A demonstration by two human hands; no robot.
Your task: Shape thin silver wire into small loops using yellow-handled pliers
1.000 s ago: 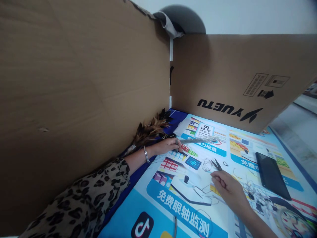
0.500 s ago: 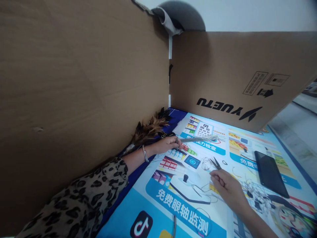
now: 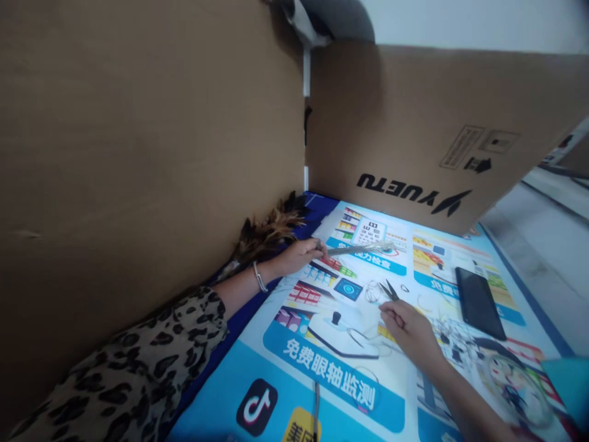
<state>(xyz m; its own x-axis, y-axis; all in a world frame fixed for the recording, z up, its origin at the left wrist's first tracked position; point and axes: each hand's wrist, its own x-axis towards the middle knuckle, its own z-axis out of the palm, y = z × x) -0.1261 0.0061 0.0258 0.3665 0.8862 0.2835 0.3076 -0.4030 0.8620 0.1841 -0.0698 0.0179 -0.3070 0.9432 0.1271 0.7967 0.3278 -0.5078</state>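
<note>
A: What surrounds the work in the head view?

B: A brown cardboard panel (image 3: 151, 123) stands along the left, and a second panel (image 3: 414, 110), its lettering upside down, crosses the back; they meet in a corner. In front of them the desk (image 3: 322, 205) is spread with a bright printed sheet (image 3: 216, 402).

A: And the left hand (image 3: 301, 255)?

B: It reaches out from a spotted sleeve (image 3: 165, 350), a bracelet (image 3: 259, 277) near the wrist, fingers wrapped around one end of a bundle of thin silvery rods (image 3: 361, 248).

A: Which way does that bundle point?

B: Its long axis runs rightward from the fist, nearly level, the free end slightly higher. It lies over the far left part of the sheet; I can't tell whether it touches.

A: The right hand (image 3: 407, 328)?

B: Curled around a pointed dark tool (image 3: 391, 291); its handles are hidden in the grip. The two prongs make a narrow V aimed away and a little left, toward the bundle but apart from it. Just beside the tips is a small tangle of thin wire (image 3: 372, 291).

A: Anything else near?

B: A black phone-like slab (image 3: 481, 302) to the right, slanting from far left to near right, and brown feathers (image 3: 273, 227) against the left panel, beyond the left forearm.
</note>
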